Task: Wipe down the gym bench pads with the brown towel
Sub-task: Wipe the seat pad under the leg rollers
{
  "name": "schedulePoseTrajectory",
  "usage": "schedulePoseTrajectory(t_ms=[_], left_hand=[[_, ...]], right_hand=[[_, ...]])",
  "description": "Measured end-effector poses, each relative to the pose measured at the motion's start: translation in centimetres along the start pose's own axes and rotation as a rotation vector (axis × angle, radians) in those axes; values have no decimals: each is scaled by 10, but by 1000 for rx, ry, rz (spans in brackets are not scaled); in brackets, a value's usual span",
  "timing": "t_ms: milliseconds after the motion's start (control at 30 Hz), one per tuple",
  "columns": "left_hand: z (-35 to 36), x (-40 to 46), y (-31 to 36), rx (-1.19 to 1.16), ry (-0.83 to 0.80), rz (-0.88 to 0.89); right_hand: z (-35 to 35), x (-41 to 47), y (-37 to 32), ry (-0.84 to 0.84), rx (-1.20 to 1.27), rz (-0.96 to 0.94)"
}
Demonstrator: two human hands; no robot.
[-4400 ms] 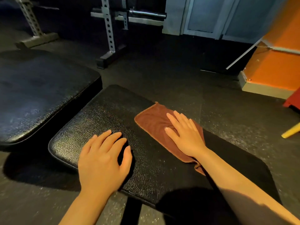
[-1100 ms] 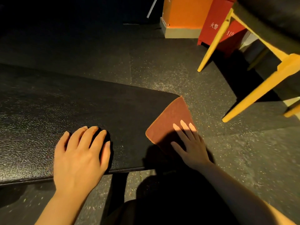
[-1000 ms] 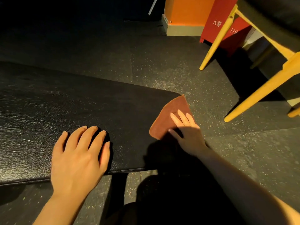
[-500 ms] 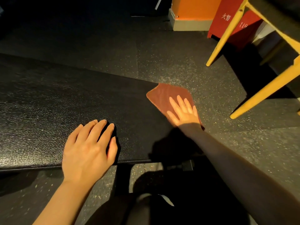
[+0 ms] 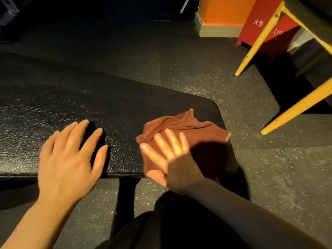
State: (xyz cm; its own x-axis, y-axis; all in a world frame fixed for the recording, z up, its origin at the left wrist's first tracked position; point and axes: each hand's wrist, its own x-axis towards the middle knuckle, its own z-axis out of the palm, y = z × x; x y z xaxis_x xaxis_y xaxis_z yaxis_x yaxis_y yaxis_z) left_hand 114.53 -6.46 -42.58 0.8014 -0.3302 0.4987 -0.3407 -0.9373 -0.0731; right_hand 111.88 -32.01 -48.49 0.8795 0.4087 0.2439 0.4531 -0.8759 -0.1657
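A black textured bench pad (image 5: 75, 105) runs across the view from the left, ending in a rounded corner at the right. The brown towel (image 5: 197, 130) lies bunched on the pad's right end, near its front edge. My right hand (image 5: 172, 157) lies flat on the towel with fingers straight and spread, pressing it onto the pad; the hand is blurred by motion. My left hand (image 5: 70, 159) rests flat on the pad's front edge, fingers spread, holding nothing.
Speckled dark rubber floor (image 5: 269, 177) surrounds the bench. Yellow frame legs (image 5: 294, 108) of another piece of equipment stand at the right. A red box (image 5: 258, 27) and an orange wall (image 5: 224, 9) are at the back right. The bench's black post (image 5: 125, 198) drops below the pad.
My right hand has dragged the towel from the pad's far right corner toward the front edge, and the towel has bunched up. My left hand has stayed flat on the pad.
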Motion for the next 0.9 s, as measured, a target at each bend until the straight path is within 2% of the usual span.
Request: schedulePoseTrajectory(t_ms=[133,267,400,567,733,900], left_hand=[[2,0,4,0,-1,-9],[2,0,2,3,-4,-6],[4,-1,2,-6,-11,-16],[6,-1,4,-5,8,-20],[6,-2,3,7,34,-6],[8,-1,3,-6,61,5]], right_hand=[[-1,35,-31,44,94,-135],[1,16,0,6,-1,-233],[6,-33,55,-63,-116,-168],[-2,-79,112,-107,-90,-54],[0,-56,80,-122,-118,6],[-1,-10,31,-110,-90,-82]])
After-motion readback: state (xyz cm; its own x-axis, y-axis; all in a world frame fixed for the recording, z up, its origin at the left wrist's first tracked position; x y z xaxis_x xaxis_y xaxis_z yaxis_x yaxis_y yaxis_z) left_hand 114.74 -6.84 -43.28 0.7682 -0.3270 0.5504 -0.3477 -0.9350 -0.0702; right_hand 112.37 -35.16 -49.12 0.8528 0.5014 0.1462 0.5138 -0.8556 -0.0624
